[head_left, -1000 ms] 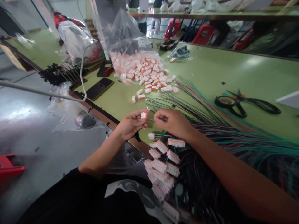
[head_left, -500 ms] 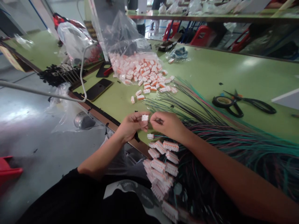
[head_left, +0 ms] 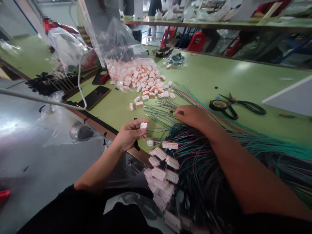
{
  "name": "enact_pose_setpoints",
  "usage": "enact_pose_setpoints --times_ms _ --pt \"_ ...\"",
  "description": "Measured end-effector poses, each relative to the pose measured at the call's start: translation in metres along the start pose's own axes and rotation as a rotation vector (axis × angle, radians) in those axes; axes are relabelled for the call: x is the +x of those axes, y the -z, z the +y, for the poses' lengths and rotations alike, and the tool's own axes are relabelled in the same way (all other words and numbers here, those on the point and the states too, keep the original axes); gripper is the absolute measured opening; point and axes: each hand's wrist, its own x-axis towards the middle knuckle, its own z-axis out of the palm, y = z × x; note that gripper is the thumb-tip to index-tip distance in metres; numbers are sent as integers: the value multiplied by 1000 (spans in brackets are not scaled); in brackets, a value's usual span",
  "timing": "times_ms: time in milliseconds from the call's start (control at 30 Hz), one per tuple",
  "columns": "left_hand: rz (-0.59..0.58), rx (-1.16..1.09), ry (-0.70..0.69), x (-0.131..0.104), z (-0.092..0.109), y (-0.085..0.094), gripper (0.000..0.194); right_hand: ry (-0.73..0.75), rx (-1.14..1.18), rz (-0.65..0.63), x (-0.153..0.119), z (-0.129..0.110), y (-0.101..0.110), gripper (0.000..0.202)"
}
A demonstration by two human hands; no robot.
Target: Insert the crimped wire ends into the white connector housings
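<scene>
My left hand (head_left: 130,134) pinches a small white connector housing (head_left: 143,125) between thumb and fingers, over the table's near edge. A thin wire (head_left: 157,130) runs right from near that housing. My right hand (head_left: 193,116) rests among the loose wire ends (head_left: 161,112), its fingers curled together; whatever lies in them is hidden. Just below my left hand, a white connector (head_left: 150,143) sits on the end of several wires. Finished-looking white and orange connectors (head_left: 159,174) are heaped nearer my body, with a dark wire bundle (head_left: 202,156) beside them.
Loose connectors (head_left: 143,76) spill from a clear plastic bag. A phone (head_left: 94,97) lies left of them. Black tape (head_left: 218,104) and scissors (head_left: 230,110) lie to the right. A bent metal rod (head_left: 79,78) crosses the left side. Red stools (head_left: 197,41) stand behind the table.
My right hand has moved away from the housing, right and up to the loose wire ends. My left hand still holds the housing. The view has shifted slightly to the right.
</scene>
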Motion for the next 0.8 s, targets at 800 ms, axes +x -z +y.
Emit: enact_pose_setpoints --times_ms 800 --pt "-14 20 17 1 0 1 29 -145 327 72 5 13 -11 19"
